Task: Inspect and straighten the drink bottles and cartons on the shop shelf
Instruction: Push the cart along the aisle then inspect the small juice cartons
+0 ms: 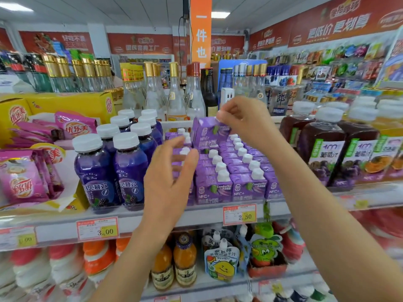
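Nearest, below the block of purple cartons (231, 188), orange-drink bottles (174, 262) stand on the lower shelf. Just in front of the block runs the shelf edge (152, 216) with its 2.50 price tag (239, 214).

The left hand (170, 171) hovers at the block's left front corner. Its grip is released, with the fingers loosely spread and holding nothing. It seems placed to steady the left-hand column or to take what the other hand carries.

The block's rows run straight back from the shelf edge. Each carton stands upright with its printed face to the aisle and its white cap on top.

Over the rear of the block, the right hand (242, 120) has its grip clenched in a pinch on the top right corner of the held carton (207, 134). That carton hangs above its neighbours, clear of their caps. Holding it by a corner leaves the label showing, which suits an inspection. Its long axis is near upright and leans slightly, with the printed face towards the viewer. Its cap is hidden behind the fingers.

Left of the block stand purple bottles (113, 168), and right of it dark grape-juice bottles (322, 153). Behind it stand clear glass bottles (176, 94).
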